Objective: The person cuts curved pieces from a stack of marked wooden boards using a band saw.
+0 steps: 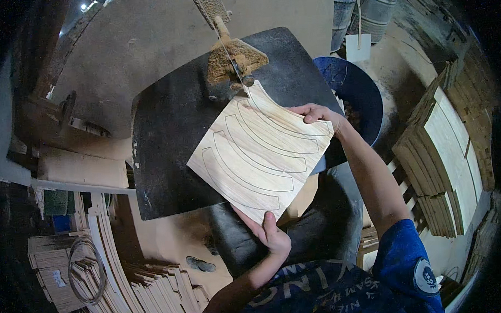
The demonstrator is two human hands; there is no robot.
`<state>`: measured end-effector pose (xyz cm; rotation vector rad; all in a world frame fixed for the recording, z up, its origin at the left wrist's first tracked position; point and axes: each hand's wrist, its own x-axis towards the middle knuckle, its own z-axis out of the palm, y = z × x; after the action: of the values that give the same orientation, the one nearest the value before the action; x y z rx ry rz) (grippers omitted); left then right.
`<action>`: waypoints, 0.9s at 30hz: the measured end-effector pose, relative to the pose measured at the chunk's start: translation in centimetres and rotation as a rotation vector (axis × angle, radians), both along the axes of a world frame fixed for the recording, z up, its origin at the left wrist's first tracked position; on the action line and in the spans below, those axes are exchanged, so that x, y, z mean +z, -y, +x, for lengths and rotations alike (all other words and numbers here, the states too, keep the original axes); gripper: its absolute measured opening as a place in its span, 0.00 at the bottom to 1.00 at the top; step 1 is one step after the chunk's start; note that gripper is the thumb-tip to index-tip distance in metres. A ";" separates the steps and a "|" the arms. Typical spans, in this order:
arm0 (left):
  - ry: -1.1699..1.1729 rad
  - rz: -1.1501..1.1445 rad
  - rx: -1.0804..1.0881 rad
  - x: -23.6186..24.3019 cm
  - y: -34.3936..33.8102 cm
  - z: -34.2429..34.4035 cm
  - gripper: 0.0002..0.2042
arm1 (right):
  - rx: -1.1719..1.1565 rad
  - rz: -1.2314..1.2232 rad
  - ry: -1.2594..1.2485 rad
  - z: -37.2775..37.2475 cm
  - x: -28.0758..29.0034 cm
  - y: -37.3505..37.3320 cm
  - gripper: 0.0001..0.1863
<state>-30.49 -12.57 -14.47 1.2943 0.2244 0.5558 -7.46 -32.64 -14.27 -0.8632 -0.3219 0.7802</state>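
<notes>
A pale wooden board (256, 156) with several curved strips outlined on it lies over a dark saw table (167, 132). Its far edge is a concave curve, and its far corner is at the thin band saw blade (231, 53). My left hand (272, 238) grips the near corner, thumb on top and fingers partly hidden beneath. At the right corner my right hand (318, 114) holds the board, its thumb on the upper face. A sawdust-coated blade guide (247, 56) stands just beyond the board.
Right of the table stands a blue tub (369, 91) with scraps inside. Stacked boards (438, 166) rise at the right. Long wooden strips (161, 289) and a coiled band (78, 273) are at the lower left. Metal drums (375, 11) stand at the back.
</notes>
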 end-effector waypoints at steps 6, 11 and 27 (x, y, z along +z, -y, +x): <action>0.045 0.001 0.004 -0.3 -0.2 0.4 0.40 | -0.004 -0.009 -0.005 0.2 -0.3 -0.1 0.43; 0.067 -0.012 -0.001 -0.2 -0.4 0.6 0.40 | -0.017 -0.034 0.022 0.2 -0.2 -0.1 0.44; 0.096 -0.001 0.007 -1.4 -2.6 1.8 0.40 | -0.051 -0.050 0.054 -0.5 0.0 -0.6 0.46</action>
<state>-28.73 -9.96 -15.83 1.2633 0.1501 0.6224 -7.97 -32.06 -14.26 -0.9375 -0.3275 0.7208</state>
